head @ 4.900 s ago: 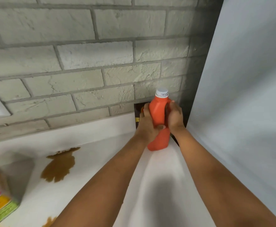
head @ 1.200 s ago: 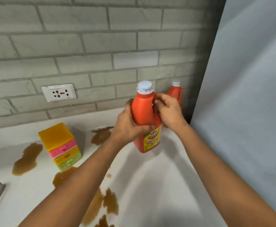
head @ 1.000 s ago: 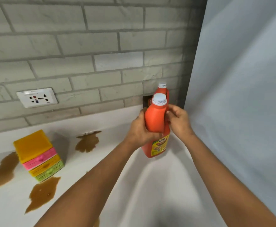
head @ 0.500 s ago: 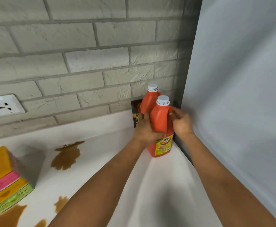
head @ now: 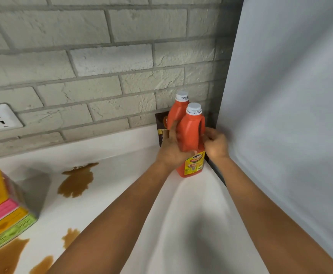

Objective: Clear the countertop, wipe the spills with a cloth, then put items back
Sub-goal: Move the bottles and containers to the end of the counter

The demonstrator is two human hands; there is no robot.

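My left hand (head: 172, 153) wraps the near orange bottle (head: 192, 143) standing in the far right corner of the countertop (head: 191, 204), touching the second bottle (head: 178, 111) behind it. My right hand (head: 216, 145) is loosely curled beside the handle — contact unclear. Letting go carelessly could knock both over — brown spills (head: 76, 180) remain unwiped to the left.

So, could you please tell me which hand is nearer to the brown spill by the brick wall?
Left. The left hand grips the front orange bottle on the side facing the brown spill; the right hand is beyond the bottle.
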